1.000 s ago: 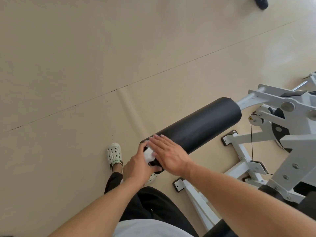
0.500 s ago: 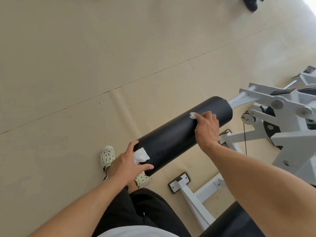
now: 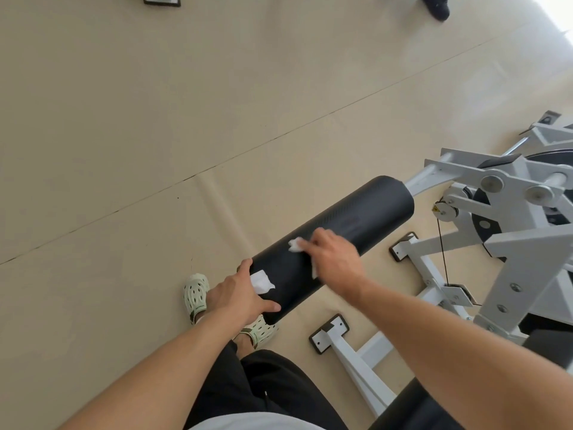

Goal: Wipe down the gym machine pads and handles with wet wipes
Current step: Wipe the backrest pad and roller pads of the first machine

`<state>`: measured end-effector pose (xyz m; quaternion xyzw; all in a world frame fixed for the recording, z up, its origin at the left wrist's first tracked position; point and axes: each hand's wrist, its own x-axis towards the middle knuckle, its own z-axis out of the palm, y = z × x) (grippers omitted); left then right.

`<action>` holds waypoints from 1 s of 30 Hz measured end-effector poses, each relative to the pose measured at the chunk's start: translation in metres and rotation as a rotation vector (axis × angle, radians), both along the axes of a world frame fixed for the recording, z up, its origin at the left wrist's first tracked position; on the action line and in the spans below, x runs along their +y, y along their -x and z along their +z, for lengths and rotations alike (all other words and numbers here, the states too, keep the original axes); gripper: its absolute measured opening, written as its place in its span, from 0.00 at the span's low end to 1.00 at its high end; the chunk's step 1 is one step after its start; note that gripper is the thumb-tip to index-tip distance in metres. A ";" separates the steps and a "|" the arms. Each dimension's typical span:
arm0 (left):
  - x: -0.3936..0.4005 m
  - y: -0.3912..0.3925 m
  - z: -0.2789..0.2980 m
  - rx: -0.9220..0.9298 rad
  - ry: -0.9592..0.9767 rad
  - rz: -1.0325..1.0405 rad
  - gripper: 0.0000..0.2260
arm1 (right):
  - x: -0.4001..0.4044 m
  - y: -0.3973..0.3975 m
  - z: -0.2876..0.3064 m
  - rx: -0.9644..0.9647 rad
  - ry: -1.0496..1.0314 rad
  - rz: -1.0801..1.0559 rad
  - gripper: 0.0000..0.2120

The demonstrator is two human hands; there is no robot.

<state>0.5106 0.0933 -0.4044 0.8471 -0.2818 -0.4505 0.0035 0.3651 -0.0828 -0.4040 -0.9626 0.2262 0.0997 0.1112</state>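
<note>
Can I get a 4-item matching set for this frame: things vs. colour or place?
Things:
1. roller pad
2. left hand
3. right hand
4. clog

Descriptions:
A. pale green, on the floor
B. black, textured
C. on the pad's middle, over a wipe
D. at the pad's near end, holding a wipe

Pairs: 1-B, 2-D, 3-C, 4-A

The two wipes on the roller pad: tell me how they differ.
The left wipe sits at the roller pad's near end, gripped by the left hand; the right wipe lies nearer the middle, under the right hand. The left wipe shows as a broad flap beside the thumb; the right wipe peeks out only at the fingertips and beneath the palm. Both are white and touch the pad.
</note>
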 end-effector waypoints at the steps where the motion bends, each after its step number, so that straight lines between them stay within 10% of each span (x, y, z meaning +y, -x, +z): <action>1: -0.001 0.000 0.000 -0.011 -0.012 -0.013 0.51 | -0.022 0.004 0.002 0.019 0.046 -0.098 0.25; 8: -0.005 0.005 -0.007 -0.075 -0.034 -0.056 0.50 | -0.120 0.027 0.000 0.058 0.089 -0.778 0.19; 16: -0.013 -0.001 0.006 -0.056 -0.079 -0.116 0.46 | 0.049 -0.005 -0.002 -0.058 -0.208 0.048 0.19; 20: -0.014 -0.001 0.006 -0.054 -0.074 -0.131 0.47 | 0.043 0.001 -0.004 -0.060 -0.106 0.117 0.22; 27: -0.011 0.010 -0.003 -0.101 -0.051 -0.115 0.49 | -0.130 0.013 0.000 -0.044 0.193 -0.924 0.14; 30: -0.014 0.010 -0.003 -0.124 -0.071 -0.148 0.49 | -0.148 0.013 -0.003 -0.070 0.076 -1.037 0.11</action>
